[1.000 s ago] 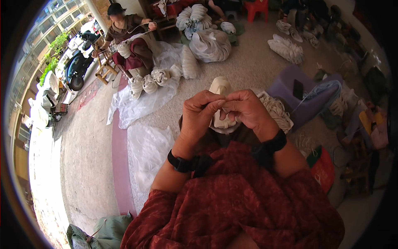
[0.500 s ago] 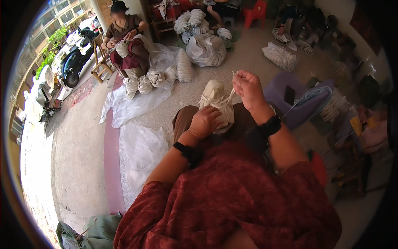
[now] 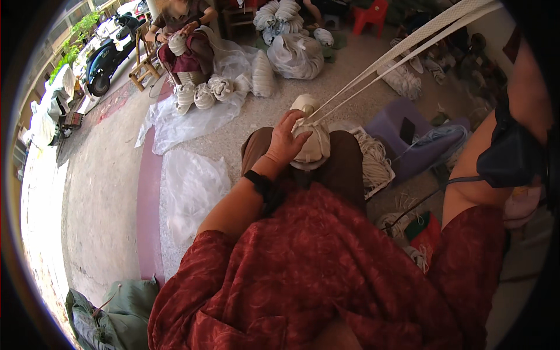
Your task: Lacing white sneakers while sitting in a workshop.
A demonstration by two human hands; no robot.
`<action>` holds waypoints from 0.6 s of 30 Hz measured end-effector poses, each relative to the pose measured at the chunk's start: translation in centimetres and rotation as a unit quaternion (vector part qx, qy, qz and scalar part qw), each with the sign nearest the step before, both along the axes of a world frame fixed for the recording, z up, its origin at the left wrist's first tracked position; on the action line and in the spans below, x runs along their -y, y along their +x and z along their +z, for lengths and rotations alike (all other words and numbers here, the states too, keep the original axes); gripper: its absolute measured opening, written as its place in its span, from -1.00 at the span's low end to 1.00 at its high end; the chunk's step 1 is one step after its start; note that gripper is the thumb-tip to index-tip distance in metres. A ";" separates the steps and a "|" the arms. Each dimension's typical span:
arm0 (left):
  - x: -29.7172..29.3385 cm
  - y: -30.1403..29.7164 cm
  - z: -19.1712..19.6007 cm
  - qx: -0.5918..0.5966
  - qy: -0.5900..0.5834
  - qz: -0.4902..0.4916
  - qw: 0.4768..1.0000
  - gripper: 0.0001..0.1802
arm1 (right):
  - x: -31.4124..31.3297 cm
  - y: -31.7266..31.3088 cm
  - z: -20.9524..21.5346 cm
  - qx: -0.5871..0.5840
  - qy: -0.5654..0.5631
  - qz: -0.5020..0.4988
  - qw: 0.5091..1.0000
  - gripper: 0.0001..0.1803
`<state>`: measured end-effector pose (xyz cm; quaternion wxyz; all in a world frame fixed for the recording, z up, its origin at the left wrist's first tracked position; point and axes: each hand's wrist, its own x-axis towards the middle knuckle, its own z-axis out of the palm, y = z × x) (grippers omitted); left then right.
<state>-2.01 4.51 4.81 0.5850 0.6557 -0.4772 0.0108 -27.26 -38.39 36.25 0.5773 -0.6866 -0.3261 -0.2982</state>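
Note:
A cream canvas shoe (image 3: pixel 315 146) rests on my lap between my knees, toe pointing away from me. My left hand (image 3: pixel 284 139) grips it from the left, thumb and fingers spread over its upper by the lacing. From the shoe, off-white shoelaces (image 3: pixel 396 58) run taut in two strands up to the upper right edge of the picture. My right forearm (image 3: pixel 528 87) is raised at the far right. The right hand itself lies outside the picture, so its grip on the laces cannot be seen.
Right of my knees are a container of loose laces (image 3: pixel 376 166) and a purple plastic stool (image 3: pixel 386 119) bearing a phone (image 3: pixel 407 130) and blue laces (image 3: pixel 437 140). Another person (image 3: pixel 184 44) sits ahead left with shoes. Plastic sheeting (image 3: pixel 195 186) covers floor on the left.
My right hand has swung up and right out of the picture, and the laces now stretch long and taut. My left hand has shifted up along the shoe.

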 end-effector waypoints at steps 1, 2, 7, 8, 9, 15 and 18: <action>0.8 -0.3 0.8 0.064 -0.085 -0.015 0.994 -0.75 | -14.8 2.4 -1.2 -0.016 -0.036 -0.015 0.999 -0.88; 3.0 -0.9 0.5 0.147 -0.113 -0.055 0.981 -0.70 | -13.9 -0.5 0.1 -0.025 -0.073 -0.059 0.995 -0.88; 2.1 -1.8 -2.6 0.037 0.185 -0.280 0.941 -0.62 | -29.6 7.3 -3.3 -0.102 -0.201 -0.077 0.971 -0.85; 2.3 -2.3 -4.6 0.098 0.130 -0.310 0.937 -0.63 | -30.4 8.8 -3.0 -0.118 -0.227 -0.085 0.963 -0.84; 2.5 -2.7 -5.8 0.155 0.077 -0.338 0.925 -0.65 | -32.5 10.5 -3.5 -0.136 -0.249 -0.093 0.955 -0.83; 1.1 -3.4 -3.3 0.255 0.105 -0.401 0.874 -0.70 | -28.0 14.6 -16.5 -0.336 -0.165 -0.156 0.914 -0.84; 1.4 -3.3 -3.6 0.190 0.148 -0.406 0.882 -0.69 | -23.7 15.1 -27.7 -0.373 -0.118 -0.349 0.852 -0.84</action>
